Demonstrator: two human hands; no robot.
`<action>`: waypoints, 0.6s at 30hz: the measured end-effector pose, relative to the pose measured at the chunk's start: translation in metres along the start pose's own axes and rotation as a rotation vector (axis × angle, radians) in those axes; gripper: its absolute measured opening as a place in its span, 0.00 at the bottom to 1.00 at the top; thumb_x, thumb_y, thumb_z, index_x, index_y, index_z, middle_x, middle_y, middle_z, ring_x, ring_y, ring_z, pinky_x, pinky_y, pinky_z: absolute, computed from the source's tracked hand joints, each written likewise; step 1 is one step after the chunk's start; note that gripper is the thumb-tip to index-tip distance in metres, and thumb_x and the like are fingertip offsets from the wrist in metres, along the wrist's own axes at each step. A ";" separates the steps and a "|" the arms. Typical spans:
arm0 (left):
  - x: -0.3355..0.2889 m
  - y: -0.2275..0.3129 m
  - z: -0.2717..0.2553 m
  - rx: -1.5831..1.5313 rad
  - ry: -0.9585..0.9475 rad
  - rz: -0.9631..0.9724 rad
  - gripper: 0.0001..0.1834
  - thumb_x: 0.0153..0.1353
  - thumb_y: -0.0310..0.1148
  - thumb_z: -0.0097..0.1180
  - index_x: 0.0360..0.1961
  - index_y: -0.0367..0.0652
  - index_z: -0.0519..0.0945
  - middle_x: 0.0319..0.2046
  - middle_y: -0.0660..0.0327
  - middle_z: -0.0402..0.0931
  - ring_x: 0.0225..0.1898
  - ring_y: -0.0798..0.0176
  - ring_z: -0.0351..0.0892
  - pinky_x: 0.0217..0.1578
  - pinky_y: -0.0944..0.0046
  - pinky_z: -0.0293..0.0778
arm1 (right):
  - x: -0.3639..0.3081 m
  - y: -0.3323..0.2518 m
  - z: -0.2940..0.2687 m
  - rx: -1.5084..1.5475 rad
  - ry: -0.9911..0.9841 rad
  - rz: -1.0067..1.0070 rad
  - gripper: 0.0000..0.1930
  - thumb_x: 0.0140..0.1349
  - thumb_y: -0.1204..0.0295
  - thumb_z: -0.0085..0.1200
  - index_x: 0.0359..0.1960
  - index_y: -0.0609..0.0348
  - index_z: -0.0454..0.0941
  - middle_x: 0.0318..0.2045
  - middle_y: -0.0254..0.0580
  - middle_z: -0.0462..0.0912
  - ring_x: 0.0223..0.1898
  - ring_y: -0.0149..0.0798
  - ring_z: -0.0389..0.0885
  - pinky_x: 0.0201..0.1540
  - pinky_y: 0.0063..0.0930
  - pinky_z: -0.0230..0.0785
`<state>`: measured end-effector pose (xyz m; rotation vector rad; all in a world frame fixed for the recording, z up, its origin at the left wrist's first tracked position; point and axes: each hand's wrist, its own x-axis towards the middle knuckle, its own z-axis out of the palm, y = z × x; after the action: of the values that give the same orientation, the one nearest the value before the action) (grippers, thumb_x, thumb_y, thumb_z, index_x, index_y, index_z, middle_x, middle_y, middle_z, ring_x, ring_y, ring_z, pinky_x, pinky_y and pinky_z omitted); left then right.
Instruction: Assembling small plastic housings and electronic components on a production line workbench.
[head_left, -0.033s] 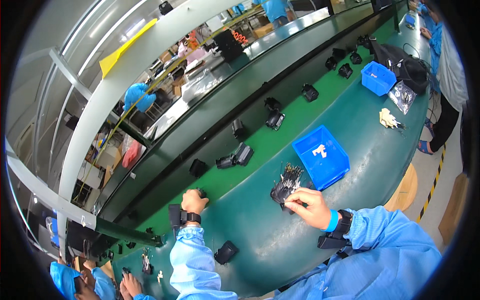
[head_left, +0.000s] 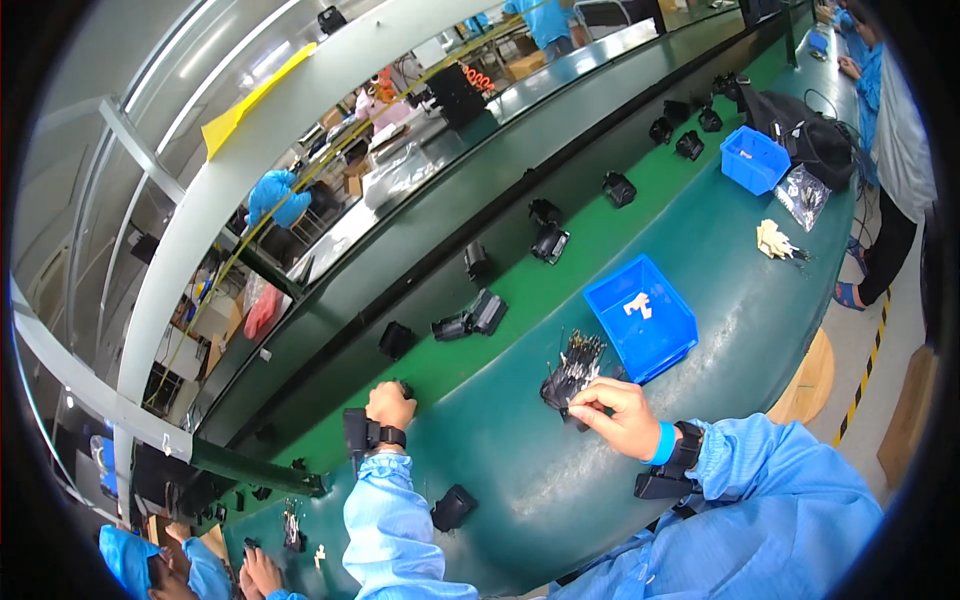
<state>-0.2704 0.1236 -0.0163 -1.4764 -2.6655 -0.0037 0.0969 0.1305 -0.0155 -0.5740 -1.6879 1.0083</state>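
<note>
My left hand (head_left: 391, 403) reaches over the green conveyor belt with its fingers closed around a small black plastic part (head_left: 405, 389). Most of that part is hidden by the fingers. My right hand (head_left: 618, 412) is pinched, thumb against fingertips, at the near edge of a bundle of thin black leads (head_left: 572, 372) with pale ends. What the pinch holds is too small to make out. Just beyond the right hand stands a blue plastic bin (head_left: 672, 352) with a few cream-coloured pieces (head_left: 638, 304) inside. A black plastic housing (head_left: 454, 508) lies beside my left forearm.
Several black housings (head_left: 488, 312) sit along the green belt (head_left: 520, 295). Farther right are another blue bin (head_left: 754, 160), a clear plastic bag (head_left: 803, 196) and cream pieces with black leads (head_left: 776, 240). A co-worker's hands (head_left: 262, 574) are at the lower left; a person stands at right.
</note>
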 end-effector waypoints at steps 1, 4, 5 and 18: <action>0.002 0.002 0.008 0.111 0.040 0.047 0.12 0.40 0.30 0.60 0.30 0.45 0.82 0.31 0.52 0.78 0.36 0.48 0.78 0.37 0.53 0.74 | -0.001 0.001 0.001 0.015 0.000 0.024 0.02 0.53 0.78 0.56 0.28 0.63 0.76 0.20 0.36 0.73 0.19 0.28 0.68 0.22 0.21 0.60; -0.003 -0.002 0.006 -0.021 0.254 0.003 0.08 0.42 0.33 0.57 0.24 0.42 0.80 0.27 0.52 0.78 0.32 0.48 0.78 0.34 0.52 0.73 | -0.003 0.002 0.004 0.029 -0.003 0.033 0.02 0.53 0.77 0.56 0.28 0.63 0.76 0.20 0.36 0.73 0.18 0.27 0.68 0.22 0.20 0.60; -0.007 -0.013 -0.004 -0.116 0.339 0.136 0.08 0.42 0.33 0.58 0.23 0.40 0.79 0.25 0.52 0.78 0.29 0.48 0.78 0.30 0.54 0.73 | -0.003 0.002 0.006 0.044 -0.004 0.050 0.03 0.54 0.77 0.55 0.28 0.63 0.76 0.21 0.35 0.74 0.19 0.25 0.69 0.22 0.20 0.61; -0.235 0.105 -0.063 -2.404 -0.410 0.037 0.12 0.57 0.26 0.54 0.41 0.40 0.70 0.41 0.54 0.74 0.41 0.56 0.77 0.40 0.56 0.78 | -0.015 -0.046 0.010 1.093 -0.144 0.545 0.05 0.58 0.74 0.53 0.34 0.63 0.76 0.30 0.35 0.78 0.33 0.26 0.74 0.34 0.18 0.65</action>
<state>-0.0527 -0.0227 0.0225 -1.1813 -1.5890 -3.8772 0.0976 0.0909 0.0138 -0.2040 -0.8463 2.1666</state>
